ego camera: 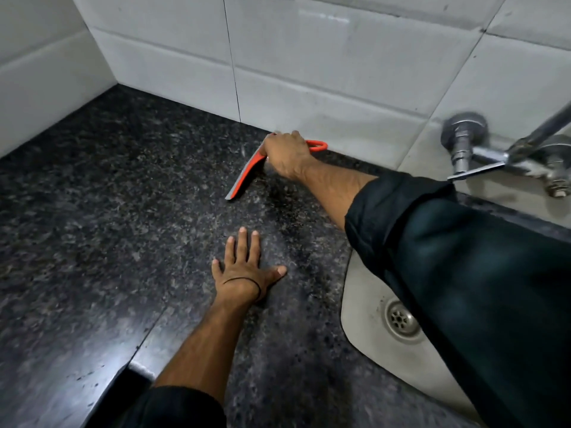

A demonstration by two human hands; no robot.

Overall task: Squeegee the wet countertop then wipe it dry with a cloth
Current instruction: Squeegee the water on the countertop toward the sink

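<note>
a dark speckled granite countertop (108, 211) meets white wall tiles (309, 72). at its back edge the right hand (285, 154) grips an orange squeegee (244, 176), blade down, probably to pull water toward the sink (364, 307). the left hand (244, 270) lies flat and empty, bracing.

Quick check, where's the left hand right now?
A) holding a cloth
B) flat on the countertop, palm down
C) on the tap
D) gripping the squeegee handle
B: the left hand lies flat with fingers spread on the dark countertop, holding nothing, while the right hand grips the orange squeegee back near the tiled wall.
</note>
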